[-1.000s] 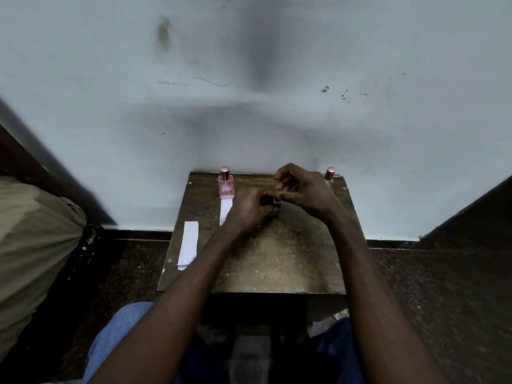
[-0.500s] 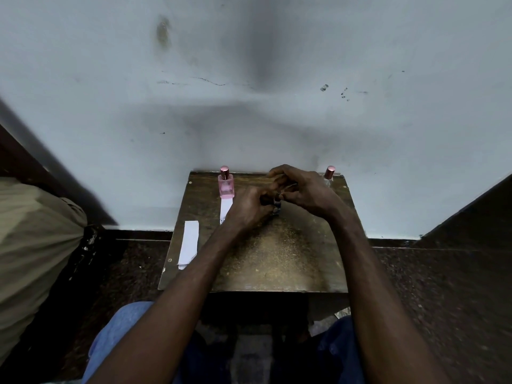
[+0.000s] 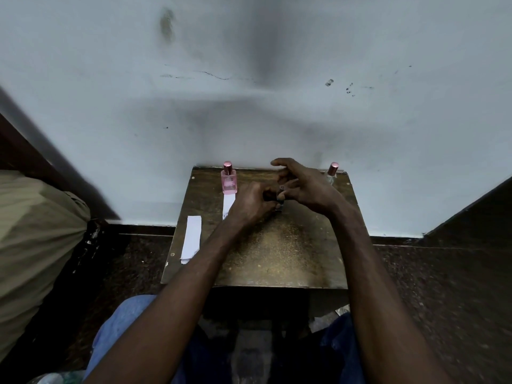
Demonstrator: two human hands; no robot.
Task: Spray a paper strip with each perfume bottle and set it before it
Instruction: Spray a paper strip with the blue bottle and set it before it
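A small dark perfume bottle (image 3: 279, 200) stands at the middle back of the wooden table (image 3: 277, 259), with my left hand (image 3: 253, 205) closed around it. My right hand (image 3: 306, 187) hovers over its top with fingers spread; lower fingertips touch the top, and I cannot tell whether they hold a cap. A pink bottle (image 3: 229, 180) stands at the back left with a white paper strip (image 3: 228, 204) lying before it. A third bottle with a pink cap (image 3: 332, 169) stands at the back right, its body mostly hidden by my right hand.
Spare white paper strips (image 3: 191, 239) lie near the table's left edge. The table is pushed against a pale wall (image 3: 249, 106). A beige cloth bundle (image 3: 36, 239) sits on the dark floor to the left. My knees in blue jeans are below the table's front edge.
My right hand's fingers, pinched at the dark bottle's top before, have spread apart and the index finger has lifted. My left hand still holds the bottle in the same spot.
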